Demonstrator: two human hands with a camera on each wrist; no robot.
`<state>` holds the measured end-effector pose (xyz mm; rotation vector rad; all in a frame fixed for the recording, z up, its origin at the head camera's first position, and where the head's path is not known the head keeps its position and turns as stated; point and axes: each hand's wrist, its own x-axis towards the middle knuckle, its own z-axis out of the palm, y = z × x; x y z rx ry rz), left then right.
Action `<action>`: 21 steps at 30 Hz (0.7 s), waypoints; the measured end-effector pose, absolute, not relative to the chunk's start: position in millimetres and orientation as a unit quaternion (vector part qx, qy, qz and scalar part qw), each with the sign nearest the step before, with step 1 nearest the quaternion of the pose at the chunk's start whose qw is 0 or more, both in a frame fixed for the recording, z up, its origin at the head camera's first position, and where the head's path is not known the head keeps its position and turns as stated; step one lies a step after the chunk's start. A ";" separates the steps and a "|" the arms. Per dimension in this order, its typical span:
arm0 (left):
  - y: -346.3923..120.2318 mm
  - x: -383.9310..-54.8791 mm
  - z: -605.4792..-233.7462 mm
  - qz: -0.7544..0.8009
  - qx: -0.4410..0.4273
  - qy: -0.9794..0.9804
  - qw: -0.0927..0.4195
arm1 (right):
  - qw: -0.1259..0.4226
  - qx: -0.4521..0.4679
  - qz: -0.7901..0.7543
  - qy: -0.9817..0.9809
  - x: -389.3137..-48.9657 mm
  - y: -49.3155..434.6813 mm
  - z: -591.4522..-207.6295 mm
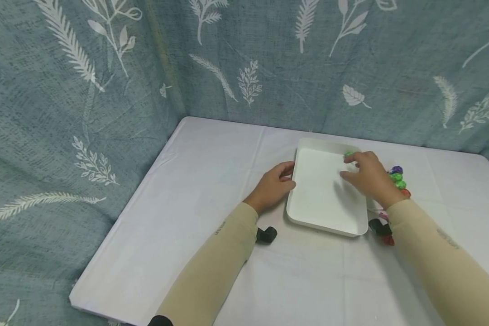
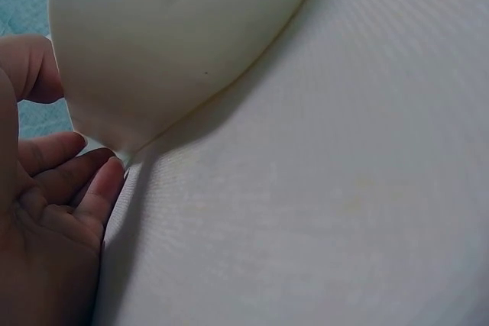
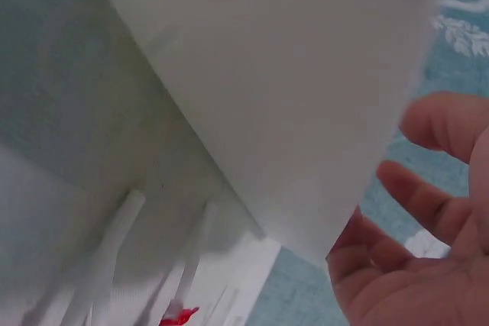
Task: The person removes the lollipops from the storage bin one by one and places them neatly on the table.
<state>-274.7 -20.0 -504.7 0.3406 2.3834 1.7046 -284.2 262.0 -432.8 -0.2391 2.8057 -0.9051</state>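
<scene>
A white rectangular tray [image 1: 322, 181] stands on the white-covered table. My left hand [image 1: 272, 186] rests against the tray's left side, its thumb and fingers spread along the outer wall. In the left wrist view the fingertips [image 2: 111, 177] touch the tray's lower edge. My right hand [image 1: 368, 177] hovers over the tray's right side, thumb and index finger apart with nothing between them. A green-wrapped candy [image 1: 349, 154] lies in the tray's far right corner, partly hidden by that hand. Wrapped candies [image 1: 397, 177] in purple, green and red lie right of the tray.
White sticks [image 3: 114, 242] and a red wrapper [image 3: 179, 316] lie beside the tray in the right wrist view. Black wrist mounts [image 1: 266, 235] show at both cuffs. A teal curtain [image 1: 269, 68] with white leaf prints hangs behind the table.
</scene>
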 end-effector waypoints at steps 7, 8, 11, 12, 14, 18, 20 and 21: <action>-19.5 -274.7 -505.0 0.576 0.110 0.804 0.096 | 0.048 -0.094 -0.266 0.958 -290.3 255.5 -437.2; -19.5 -274.6 -505.1 0.576 0.108 0.805 0.097 | 0.056 -0.095 -0.257 0.960 -291.7 255.2 -437.7; -19.2 -274.6 -505.3 0.576 0.104 0.804 0.101 | 0.084 -0.095 -0.232 0.964 -295.6 254.8 -440.0; -19.0 -274.6 -505.2 0.577 0.104 0.804 0.102 | 0.092 -0.095 -0.225 0.965 -296.7 254.7 -441.3; -18.6 -274.8 -505.1 0.578 0.104 0.803 0.104 | 0.093 -0.096 -0.214 0.968 -298.7 253.5 -444.9; -18.2 -275.7 -505.2 0.579 0.107 0.802 0.102 | 0.077 -0.108 -0.191 0.973 -300.8 248.7 -452.6; -18.2 -276.1 -505.3 0.579 0.108 0.802 0.100 | 0.067 -0.121 -0.179 0.974 -300.9 246.0 -456.5; -18.2 -276.2 -505.3 0.579 0.109 0.802 0.100 | 0.064 -0.126 -0.176 0.974 -300.5 244.7 -457.8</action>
